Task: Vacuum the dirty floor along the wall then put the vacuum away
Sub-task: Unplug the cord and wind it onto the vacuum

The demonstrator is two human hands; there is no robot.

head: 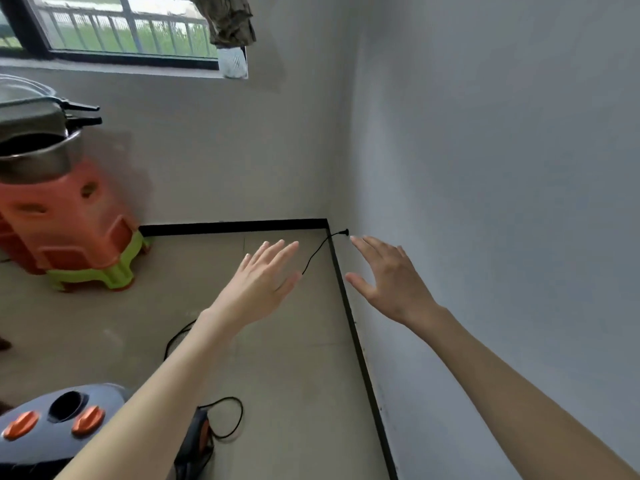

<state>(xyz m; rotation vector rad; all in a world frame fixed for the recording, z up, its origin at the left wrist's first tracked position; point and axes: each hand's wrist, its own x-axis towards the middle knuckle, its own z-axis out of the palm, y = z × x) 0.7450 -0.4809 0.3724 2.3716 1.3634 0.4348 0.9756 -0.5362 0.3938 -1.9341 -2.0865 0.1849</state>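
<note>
A grey vacuum [52, 431] with two orange knobs sits on the floor at the bottom left, partly hidden by my left forearm. Its black cord [228, 417] loops on the beige floor [294, 358] and runs to a plug [343, 232] in the right wall near the corner. My left hand [259, 282] is stretched out over the floor, fingers apart and empty. My right hand [388, 275] is open too, held in front of the right wall, its fingertips just right of the plug. A black baseboard [360, 358] runs along the wall.
A stack of orange and green plastic stools [76, 233] stands at the left wall, with metal pots [38, 140] on top. A window [121, 26] is above, with a cloth [228, 19] hanging at its right end.
</note>
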